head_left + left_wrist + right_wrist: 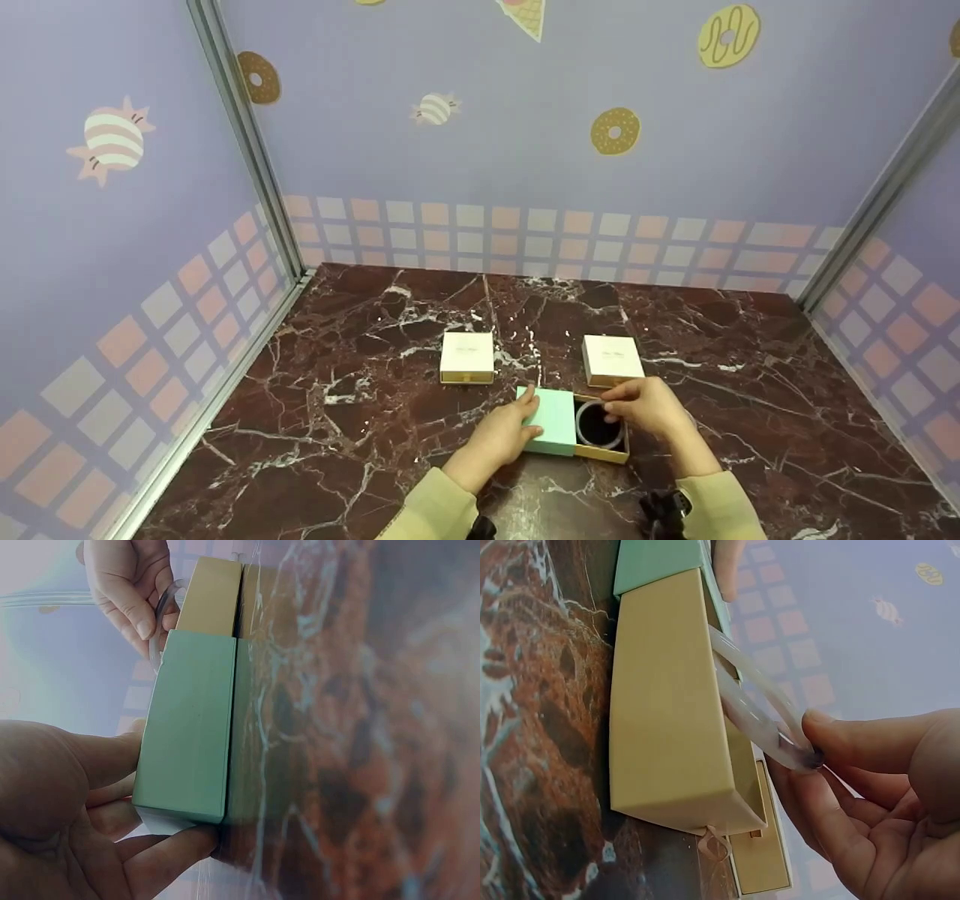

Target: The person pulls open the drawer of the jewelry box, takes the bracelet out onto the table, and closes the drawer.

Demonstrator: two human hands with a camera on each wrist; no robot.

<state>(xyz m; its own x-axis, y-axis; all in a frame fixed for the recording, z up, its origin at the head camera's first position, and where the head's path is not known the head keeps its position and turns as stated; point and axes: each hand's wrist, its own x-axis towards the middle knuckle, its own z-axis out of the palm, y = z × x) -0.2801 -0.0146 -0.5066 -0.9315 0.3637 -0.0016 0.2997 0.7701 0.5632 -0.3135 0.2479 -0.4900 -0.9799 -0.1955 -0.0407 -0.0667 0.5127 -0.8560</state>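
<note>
A mint-green box sleeve point(551, 421) lies on the tabletop with its yellow drawer point(667, 705) pulled out to the right. My left hand point(496, 436) grips the sleeve's left end, thumb on the near side and fingers around it, as the left wrist view shows. A pale, translucent bangle point(751, 720) with a dark patch tilts out of the drawer, its lower part still inside. My right hand point(651, 406) pinches the bangle's raised edge between thumb and fingers. Dark lining shows inside the drawer in the head view. A small ribbon loop point(715, 844) hangs from the drawer's front.
Behind the green box stand two cream boxes, one to the left point(467, 355) and one to the right point(613, 358), near my right hand. Everything rests on a dark red marbled tabletop point(360, 315). Patterned purple panels point(480, 120) enclose the back and sides.
</note>
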